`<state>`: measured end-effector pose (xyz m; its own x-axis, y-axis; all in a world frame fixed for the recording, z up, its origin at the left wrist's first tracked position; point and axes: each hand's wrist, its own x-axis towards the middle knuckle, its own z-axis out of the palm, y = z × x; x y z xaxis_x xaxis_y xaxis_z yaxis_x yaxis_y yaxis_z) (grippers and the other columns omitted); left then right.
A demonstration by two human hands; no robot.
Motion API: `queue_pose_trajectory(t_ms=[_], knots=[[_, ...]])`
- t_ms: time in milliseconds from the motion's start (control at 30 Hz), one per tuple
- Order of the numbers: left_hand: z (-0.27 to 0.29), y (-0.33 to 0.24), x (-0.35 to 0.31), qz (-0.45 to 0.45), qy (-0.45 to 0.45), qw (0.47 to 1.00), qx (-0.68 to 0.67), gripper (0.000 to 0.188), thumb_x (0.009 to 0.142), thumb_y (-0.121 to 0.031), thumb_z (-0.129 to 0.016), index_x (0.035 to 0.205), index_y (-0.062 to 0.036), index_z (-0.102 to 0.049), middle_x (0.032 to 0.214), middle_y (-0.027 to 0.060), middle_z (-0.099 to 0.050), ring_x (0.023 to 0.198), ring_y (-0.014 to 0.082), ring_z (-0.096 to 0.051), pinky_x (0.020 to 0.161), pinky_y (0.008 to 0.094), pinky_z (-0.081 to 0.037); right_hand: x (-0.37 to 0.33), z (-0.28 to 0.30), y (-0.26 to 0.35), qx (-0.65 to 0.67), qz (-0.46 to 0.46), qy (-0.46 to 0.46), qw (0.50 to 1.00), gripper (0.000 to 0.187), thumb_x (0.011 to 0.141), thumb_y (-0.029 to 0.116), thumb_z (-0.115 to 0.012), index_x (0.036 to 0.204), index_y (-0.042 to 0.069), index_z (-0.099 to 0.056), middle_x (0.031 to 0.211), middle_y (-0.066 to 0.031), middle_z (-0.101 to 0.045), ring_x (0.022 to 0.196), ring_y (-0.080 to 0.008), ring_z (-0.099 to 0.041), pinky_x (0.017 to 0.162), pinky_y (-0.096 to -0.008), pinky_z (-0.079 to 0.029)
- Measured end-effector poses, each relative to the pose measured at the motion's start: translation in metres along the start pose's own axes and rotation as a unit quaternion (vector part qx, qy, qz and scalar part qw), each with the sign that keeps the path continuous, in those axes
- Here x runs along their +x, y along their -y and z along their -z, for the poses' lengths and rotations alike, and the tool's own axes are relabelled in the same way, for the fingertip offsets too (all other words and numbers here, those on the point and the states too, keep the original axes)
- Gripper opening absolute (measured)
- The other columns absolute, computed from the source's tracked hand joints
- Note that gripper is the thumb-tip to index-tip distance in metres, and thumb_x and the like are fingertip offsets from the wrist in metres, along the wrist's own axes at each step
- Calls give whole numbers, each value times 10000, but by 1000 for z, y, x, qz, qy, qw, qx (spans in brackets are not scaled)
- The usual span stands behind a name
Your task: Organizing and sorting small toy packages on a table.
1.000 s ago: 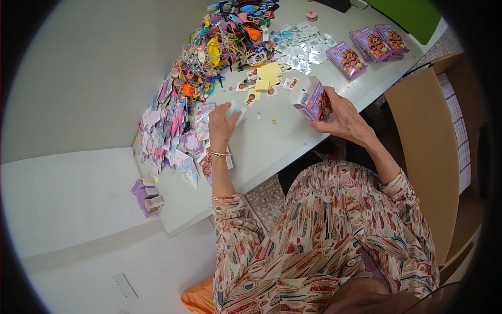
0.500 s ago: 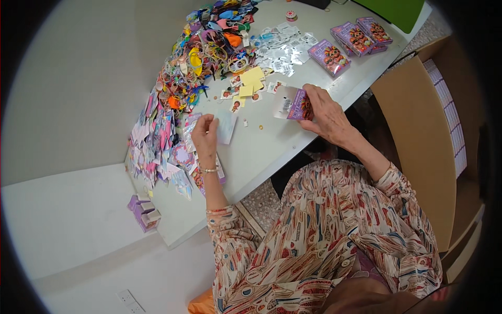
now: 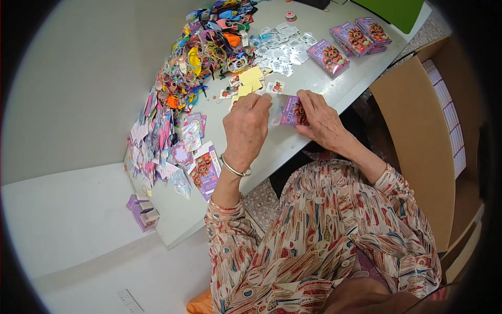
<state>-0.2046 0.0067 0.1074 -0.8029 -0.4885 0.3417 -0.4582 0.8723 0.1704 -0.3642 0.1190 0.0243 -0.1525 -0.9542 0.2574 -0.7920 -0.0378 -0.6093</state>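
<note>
My right hand (image 3: 324, 121) is wrapped round a small purple cardboard box (image 3: 291, 111) with colourful printed figures, held tilted just above the table. Right beside the box's left end, my left hand (image 3: 247, 125) is closed in a pinch, its back turned up. A pale, shiny sheet (image 3: 276, 102) shows in part between my left fingertips and the box; the rest is hidden behind the fingers. How far the sheet reaches into the box I cannot tell. Beyond the left hand lie yellow paper slips (image 3: 251, 78) and small picture cards (image 3: 275, 87).
Heaped bands and trinkets (image 3: 209, 49) run along the wall, beside pastel packets (image 3: 151, 136) and silvery sachets (image 3: 285, 47). Purple boxes (image 3: 328, 56) stand far right; a flattened box (image 3: 205, 170) lies near left. Right of the table is a large carton (image 3: 418, 146).
My left hand has moved right from the packets to the box, and the pale sheet has left its place there. My right hand has tilted the box and drawn it slightly left.
</note>
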Motion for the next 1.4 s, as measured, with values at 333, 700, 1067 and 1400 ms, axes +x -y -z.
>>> queue_pose_trajectory(t_ms=[333,700,1067,1400], knots=[[-13,22,-20,262,-72,858,-436,272,884,-74,-649,1146,-11,-604,986,47,-666,828,102,-616,616,243,-515,1,2,-7,35,-25,-4,999,768,717,170,-752,1314,0,-299,1126,-214,-490,1049,-387,-507,855,-432,-484],[16,-9,-17,102,-115,981,-122,215,835,31,-627,1047,-6,-644,804,136,-620,638,237,-585,581,308,-459,0,5,-5,12,-55,-3,998,760,722,170,-750,1312,-3,-303,1191,-221,-478,1089,-390,-499,874,-433,-485],[9,-33,-15,15,-79,996,-22,329,753,68,-621,1069,-20,-611,848,106,-587,777,276,-599,637,379,-494,-4,2,2,24,46,-49,997,794,712,142,-760,1331,-29,-293,1279,-245,-435,1154,-405,-469,914,-423,-470],[-31,-21,-12,1,-139,990,-37,152,821,-29,-635,973,-22,-649,969,109,-567,866,284,-556,750,394,-448,-5,-4,-5,35,-20,-51,998,780,732,218,-747,1318,-51,-308,1117,-237,-511,1025,-395,-543,842,-426,-485]])
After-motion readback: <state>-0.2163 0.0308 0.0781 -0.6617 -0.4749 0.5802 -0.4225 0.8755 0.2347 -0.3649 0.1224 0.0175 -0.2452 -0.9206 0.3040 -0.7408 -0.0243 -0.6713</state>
